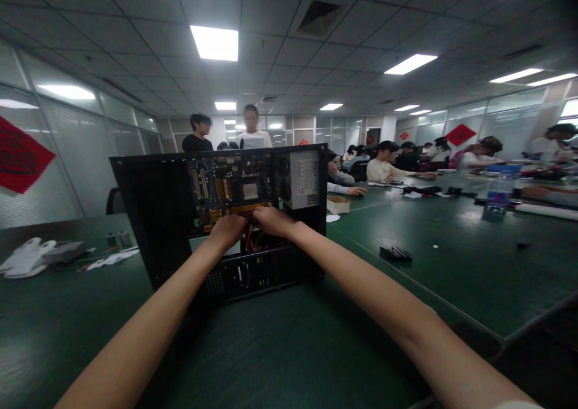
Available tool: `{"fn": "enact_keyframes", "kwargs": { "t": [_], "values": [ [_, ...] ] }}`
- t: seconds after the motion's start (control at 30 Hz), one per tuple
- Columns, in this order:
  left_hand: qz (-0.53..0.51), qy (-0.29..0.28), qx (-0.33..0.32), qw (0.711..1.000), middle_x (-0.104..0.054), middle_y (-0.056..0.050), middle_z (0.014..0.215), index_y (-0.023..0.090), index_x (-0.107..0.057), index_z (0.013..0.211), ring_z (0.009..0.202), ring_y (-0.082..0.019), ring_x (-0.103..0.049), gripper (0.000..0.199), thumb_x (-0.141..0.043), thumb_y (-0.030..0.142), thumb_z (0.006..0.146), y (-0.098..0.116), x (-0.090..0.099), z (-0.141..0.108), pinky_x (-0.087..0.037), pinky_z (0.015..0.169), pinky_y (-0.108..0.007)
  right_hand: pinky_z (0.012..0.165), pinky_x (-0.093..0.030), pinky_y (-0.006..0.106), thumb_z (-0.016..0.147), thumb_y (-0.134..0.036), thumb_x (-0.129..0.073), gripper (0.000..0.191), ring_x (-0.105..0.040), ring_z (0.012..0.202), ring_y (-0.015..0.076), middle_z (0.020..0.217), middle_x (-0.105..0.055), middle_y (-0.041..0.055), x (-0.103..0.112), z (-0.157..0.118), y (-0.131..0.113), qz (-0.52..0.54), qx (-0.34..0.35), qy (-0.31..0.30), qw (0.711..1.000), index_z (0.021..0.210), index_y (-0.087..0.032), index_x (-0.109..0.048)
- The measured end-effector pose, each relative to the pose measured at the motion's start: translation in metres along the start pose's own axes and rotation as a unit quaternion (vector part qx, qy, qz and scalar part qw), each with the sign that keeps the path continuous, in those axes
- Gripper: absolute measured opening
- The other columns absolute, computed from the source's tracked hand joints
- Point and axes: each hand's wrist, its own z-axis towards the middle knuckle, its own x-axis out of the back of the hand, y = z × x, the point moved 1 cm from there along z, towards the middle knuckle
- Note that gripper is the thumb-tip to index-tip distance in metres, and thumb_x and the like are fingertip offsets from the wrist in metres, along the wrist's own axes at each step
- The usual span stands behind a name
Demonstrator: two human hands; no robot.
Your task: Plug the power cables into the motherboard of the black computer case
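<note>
An open black computer case (160, 198) stands upright on the green table, its inside facing me. Inside it a motherboard (235, 177) shows a square silver processor area, several slots and yellow-orange strips. The power supply (303, 179) sits at the upper right with a white label. Both hands reach to the motherboard's lower edge, by the orange slots (248, 208). My left hand (229, 228) is closed, its fingertips hidden against the board. Close beside it, my right hand (273, 221) is also closed there. What their fingers grip is hidden. Red and black cables (251, 239) hang below.
Left of the case lie white plastic bags (27, 257), a grey block and paper. On the right are a black plastic part (396, 253), a small open box (338, 205) and a water bottle (499, 192). Other people sit along the table; two stand behind the case.
</note>
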Motion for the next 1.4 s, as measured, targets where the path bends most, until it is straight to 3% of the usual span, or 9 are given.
{"fn": "enact_keyframes", "kwargs": {
  "t": [0.23, 0.5, 0.67, 0.9, 1.13, 1.27, 1.4],
  "values": [
    [0.024, 0.024, -0.003, 0.999, -0.070, -0.022, 0.113, 0.015, -0.072, 0.114, 0.108, -0.034, -0.067, 0.036, -0.042, 0.019, 0.095, -0.002, -0.003, 0.000, -0.053, 0.088, -0.043, 0.084, -0.048, 0.031, 0.096, -0.012, -0.048, 0.019, -0.064, 0.103, 0.0228, 0.116, -0.063, 0.0162, -0.002, -0.004, 0.000, -0.031, -0.004, -0.027, 0.999, 0.109, -0.009, -0.062],
    [0.018, 0.029, -0.011, 0.999, -0.071, -0.020, 0.114, 0.015, -0.073, 0.111, 0.104, -0.033, -0.069, 0.035, -0.043, 0.024, 0.096, -0.005, -0.005, 0.000, -0.053, 0.086, -0.042, 0.086, -0.048, 0.032, 0.097, -0.012, -0.045, 0.019, -0.062, 0.107, 0.0232, 0.115, -0.062, 0.0146, -0.006, -0.003, 0.001, -0.048, 0.027, -0.006, 0.998, 0.108, -0.010, -0.060],
    [0.012, 0.031, -0.007, 0.999, -0.072, -0.019, 0.113, 0.017, -0.074, 0.108, 0.104, -0.031, -0.069, 0.032, -0.044, 0.024, 0.095, -0.008, -0.009, 0.001, -0.052, 0.087, -0.039, 0.085, -0.049, 0.032, 0.095, -0.011, -0.045, 0.021, -0.063, 0.106, 0.0244, 0.117, -0.062, 0.0159, -0.008, -0.002, 0.000, -0.049, 0.003, -0.017, 0.999, 0.111, -0.010, -0.059],
    [-0.011, 0.039, -0.004, 0.999, -0.073, -0.018, 0.109, 0.017, -0.075, 0.106, 0.102, -0.032, -0.069, 0.031, -0.048, 0.025, 0.094, -0.010, -0.012, 0.002, -0.053, 0.085, -0.040, 0.087, -0.051, 0.034, 0.095, -0.014, -0.047, 0.023, -0.063, 0.108, 0.0265, 0.118, -0.063, 0.0180, -0.006, -0.002, -0.003, -0.057, -0.029, -0.030, 0.998, 0.112, -0.009, -0.061],
    [-0.054, 0.047, 0.005, 0.997, -0.075, -0.014, 0.106, 0.020, -0.077, 0.104, 0.099, -0.027, -0.071, 0.030, -0.050, 0.025, 0.093, -0.012, -0.013, 0.001, -0.051, 0.081, -0.032, 0.084, -0.053, 0.036, 0.093, -0.012, -0.044, 0.026, -0.065, 0.106, 0.0290, 0.116, -0.065, 0.0188, -0.011, 0.004, -0.003, -0.065, -0.034, -0.034, 0.997, 0.112, -0.008, -0.062],
    [-0.123, 0.058, -0.014, 0.991, -0.077, -0.011, 0.100, 0.018, -0.078, 0.099, 0.091, -0.022, -0.071, 0.029, -0.051, 0.022, 0.091, -0.017, -0.018, 0.005, -0.048, 0.075, -0.027, 0.085, -0.053, 0.036, 0.094, -0.014, -0.046, 0.025, -0.066, 0.106, 0.0296, 0.115, -0.066, 0.0192, -0.011, 0.004, -0.003, -0.059, -0.039, -0.037, 0.997, 0.112, -0.009, -0.062],
    [-0.130, 0.069, -0.007, 0.989, -0.077, -0.011, 0.097, 0.016, -0.078, 0.097, 0.088, -0.021, -0.071, 0.029, -0.052, 0.025, 0.092, -0.020, -0.023, 0.010, -0.047, 0.075, -0.027, 0.085, -0.052, 0.035, 0.096, -0.016, -0.046, 0.023, -0.067, 0.106, 0.0291, 0.112, -0.068, 0.0198, -0.009, 0.004, -0.004, -0.059, -0.048, -0.046, 0.996, 0.113, -0.010, -0.061]
  ]
}}
